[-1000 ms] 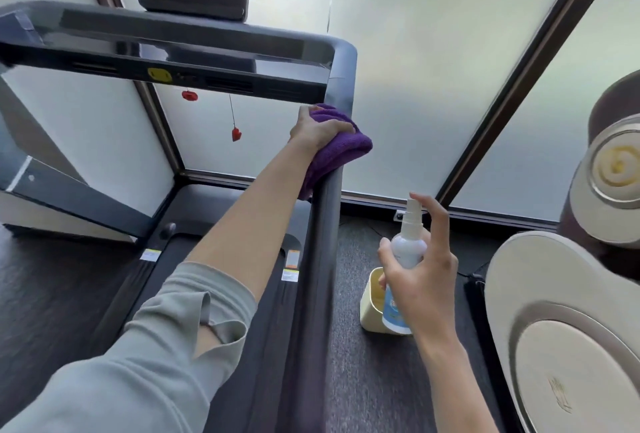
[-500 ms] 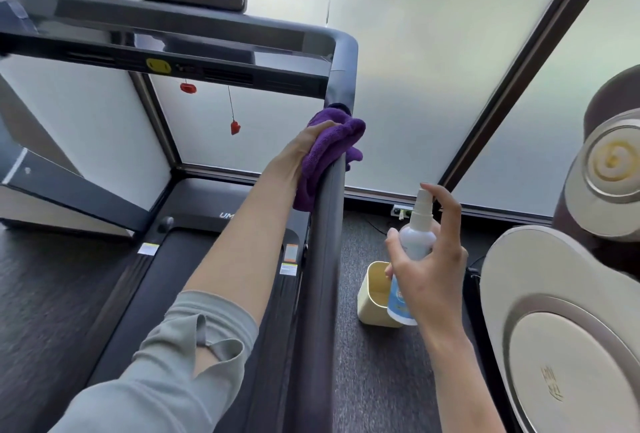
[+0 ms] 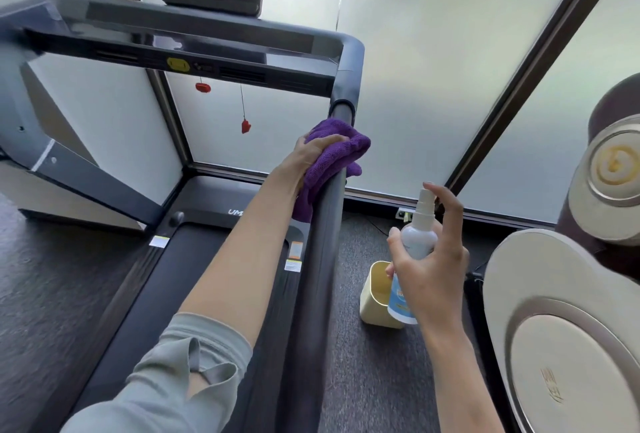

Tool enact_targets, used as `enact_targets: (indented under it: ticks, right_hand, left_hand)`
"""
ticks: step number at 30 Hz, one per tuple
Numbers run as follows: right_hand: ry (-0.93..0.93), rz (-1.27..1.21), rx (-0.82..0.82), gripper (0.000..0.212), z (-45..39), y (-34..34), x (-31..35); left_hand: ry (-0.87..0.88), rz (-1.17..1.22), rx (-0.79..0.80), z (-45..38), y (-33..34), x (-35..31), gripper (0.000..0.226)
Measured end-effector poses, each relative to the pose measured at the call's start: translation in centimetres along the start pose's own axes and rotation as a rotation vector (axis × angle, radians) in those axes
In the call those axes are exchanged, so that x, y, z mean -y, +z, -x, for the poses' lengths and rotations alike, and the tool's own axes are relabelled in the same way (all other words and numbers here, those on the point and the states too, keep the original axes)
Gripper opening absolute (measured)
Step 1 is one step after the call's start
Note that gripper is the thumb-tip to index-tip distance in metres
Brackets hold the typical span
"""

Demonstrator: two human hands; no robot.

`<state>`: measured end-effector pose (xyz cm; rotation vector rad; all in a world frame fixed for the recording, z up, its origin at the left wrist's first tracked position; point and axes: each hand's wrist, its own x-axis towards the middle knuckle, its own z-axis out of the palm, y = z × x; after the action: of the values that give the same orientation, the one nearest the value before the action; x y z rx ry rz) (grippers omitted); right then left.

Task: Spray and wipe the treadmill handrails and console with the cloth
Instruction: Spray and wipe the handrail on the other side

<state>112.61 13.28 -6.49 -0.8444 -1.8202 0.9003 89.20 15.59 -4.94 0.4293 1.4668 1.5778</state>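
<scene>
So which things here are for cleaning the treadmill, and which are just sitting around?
For the job:
- purple cloth, gripped by the left hand
- spray bottle, held in the right hand
- right handrail
- console

Just lying about:
- yellow bin on the floor
- red safety clip hanging
- beige round machine

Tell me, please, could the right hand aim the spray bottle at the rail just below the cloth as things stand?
Probably yes. The right hand holds the spray bottle beside the rail, and nothing stands between them; the cloth and left hand sit higher up.
</scene>
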Motion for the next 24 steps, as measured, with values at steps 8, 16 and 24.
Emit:
enact_targets:
  ticks: [8, 16, 24]
  right_hand:
    - [-0.010, -0.019, 0.011, 0.061, 1.6, -1.0, 0.7]
    - [-0.054, -0.079, 0.047, 0.063, 4.6, -2.2, 1.8]
    - [-0.075, -0.108, 0.087, 0.062, 8.3, -3.1, 3.1]
  left_hand:
    - [-0.023, -0.029, -0.006, 3.5, -0.1, 1.2, 0.069]
    - [-0.020, -0.049, -0.023, 8.3, -0.1, 2.8, 0.073]
    - [-0.008, -0.036, 0.009, 14.6, -0.4, 4.9, 0.051]
